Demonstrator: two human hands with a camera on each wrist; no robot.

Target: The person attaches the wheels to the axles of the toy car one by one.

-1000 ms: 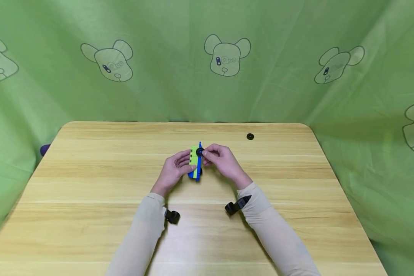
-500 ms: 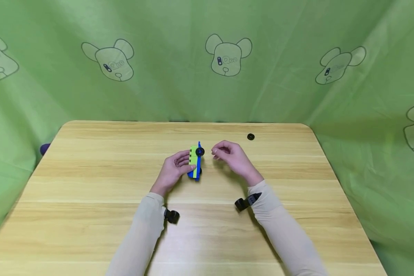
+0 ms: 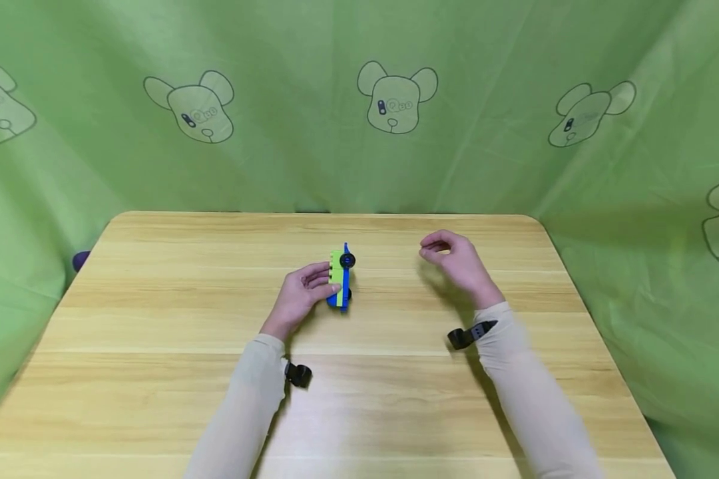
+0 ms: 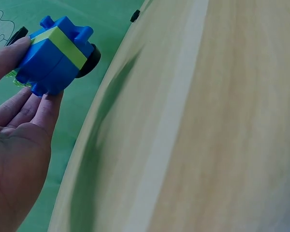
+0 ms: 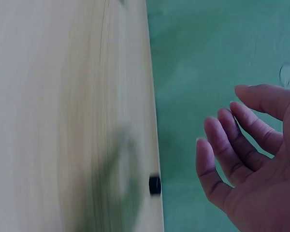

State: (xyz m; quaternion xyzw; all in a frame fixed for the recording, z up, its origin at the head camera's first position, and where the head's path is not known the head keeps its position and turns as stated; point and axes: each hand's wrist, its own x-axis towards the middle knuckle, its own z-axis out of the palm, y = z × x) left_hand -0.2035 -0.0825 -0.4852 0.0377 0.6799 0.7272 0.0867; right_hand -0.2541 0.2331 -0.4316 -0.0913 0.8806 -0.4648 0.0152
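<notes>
A toy car (image 3: 338,278) built from blue and lime-green blocks is held above the table between the thumb and fingers of my left hand (image 3: 296,299). One black wheel (image 3: 347,260) shows on its near side, and another black wheel (image 4: 90,61) sticks out in the left wrist view. My right hand (image 3: 458,263) hovers to the right, holding nothing, its fingers loosely bent. Beyond its fingers, a loose black wheel (image 5: 155,185) lies by the table edge in the right wrist view; in the head view the hand hides it.
The wooden table (image 3: 371,412) has a green curtain (image 3: 299,159) with printed bear heads along its far side and both flanks. A purple object (image 3: 80,259) peeks out past the left edge. Each sleeve carries a black wrist camera (image 3: 299,376).
My right hand has let go of the wheel on the car and moved right and away, over where the loose wheel lies. My left hand keeps the car in nearly the same place.
</notes>
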